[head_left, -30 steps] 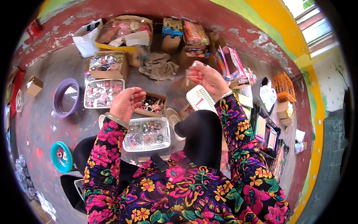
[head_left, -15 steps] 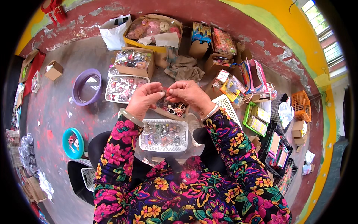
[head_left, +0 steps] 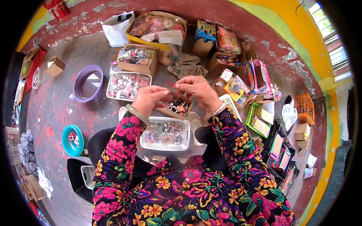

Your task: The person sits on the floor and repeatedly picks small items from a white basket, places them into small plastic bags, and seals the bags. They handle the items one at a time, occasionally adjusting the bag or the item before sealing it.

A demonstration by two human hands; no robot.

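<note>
My left hand (head_left: 151, 98) is raised over the boxes, thumb and fingers pinched together. Whatever it holds, if anything, is too small to make out. Facing it a short gap away, my right hand (head_left: 200, 92) also pinches, with a small, blurred red piece (head_left: 171, 83) at its fingertips. Beneath the hands lies a shallow cardboard box (head_left: 167, 112) of small dark, pink and white trinkets, partly hidden. Nearer to me, between my legs, a white plastic basket (head_left: 166, 147) holds several small items in clear wrapping.
Left of the hands are a white basket (head_left: 108, 90) of wrapped pink trinkets, a purple basin (head_left: 77, 96) and a teal basin (head_left: 67, 145). Cardboard boxes (head_left: 149, 67) stand ahead. A green crate (head_left: 256, 129), black crates (head_left: 277, 173) and an orange crate (head_left: 304, 109) line the right.
My hands have moved apart from nearly touching. The right hand has risen slightly with the red piece at its fingertips; the left pinch has tightened.
</note>
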